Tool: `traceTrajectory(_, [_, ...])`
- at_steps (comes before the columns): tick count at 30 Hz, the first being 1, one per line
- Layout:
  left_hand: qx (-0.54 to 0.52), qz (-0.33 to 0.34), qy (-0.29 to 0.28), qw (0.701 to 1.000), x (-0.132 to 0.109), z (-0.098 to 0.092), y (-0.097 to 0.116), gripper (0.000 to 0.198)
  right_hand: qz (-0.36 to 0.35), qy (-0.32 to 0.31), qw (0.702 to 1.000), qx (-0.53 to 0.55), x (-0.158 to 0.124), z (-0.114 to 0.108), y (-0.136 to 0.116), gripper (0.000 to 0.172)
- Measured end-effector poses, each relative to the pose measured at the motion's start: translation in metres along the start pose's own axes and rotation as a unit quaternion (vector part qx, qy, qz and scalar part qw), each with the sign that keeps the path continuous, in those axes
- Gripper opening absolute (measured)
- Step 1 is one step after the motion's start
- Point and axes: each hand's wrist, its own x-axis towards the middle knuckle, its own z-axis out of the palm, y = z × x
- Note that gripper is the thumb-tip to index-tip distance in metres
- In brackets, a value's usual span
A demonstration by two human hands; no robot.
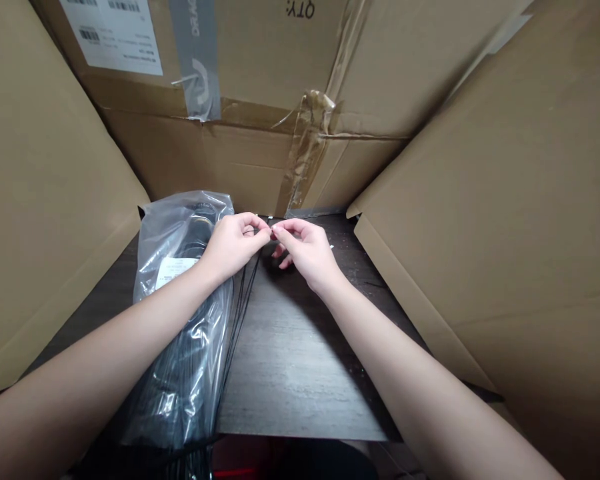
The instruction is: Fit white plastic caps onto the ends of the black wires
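Observation:
My left hand (233,243) and my right hand (303,250) meet over the far part of a dark wooden table (290,360). Both pinch the top end of a few thin black strands (237,313), which look like cable ties, and the strands run from the fingertips back toward me. A very small pale piece shows between the fingertips; I cannot make out what it is. Under my left forearm lies a clear plastic bag (185,347) full of the same black strands, with a white label on it.
Cardboard boxes wall in the table: a big one (50,200) on the left, a taped one with a shipping label (260,87) at the back, another (510,227) on the right. A red glow (235,472) shows below the table's near edge.

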Motion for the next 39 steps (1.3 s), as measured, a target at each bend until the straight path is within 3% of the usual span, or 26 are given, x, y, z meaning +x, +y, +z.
traceTrajectory(13, [-0.064,0.009,-0.008,0.998,0.0010,0.0014,-0.0003,0.020,0.018,-0.015,0.999,0.042,-0.0006,-0.0018,-0.0028,0.037])
traceTrajectory(28, [-0.013,0.028,0.006,1.000,0.0005,-0.0004,0.0007,0.017,0.038,-0.026,0.995,0.084,-0.0014,-0.0021,-0.0041,0.044])
traceTrajectory(39, [0.000,0.019,0.009,1.000,-0.0010,-0.0009,0.0032,0.020,-0.001,-0.022,1.000,0.019,0.0021,-0.0046,-0.0009,0.039])
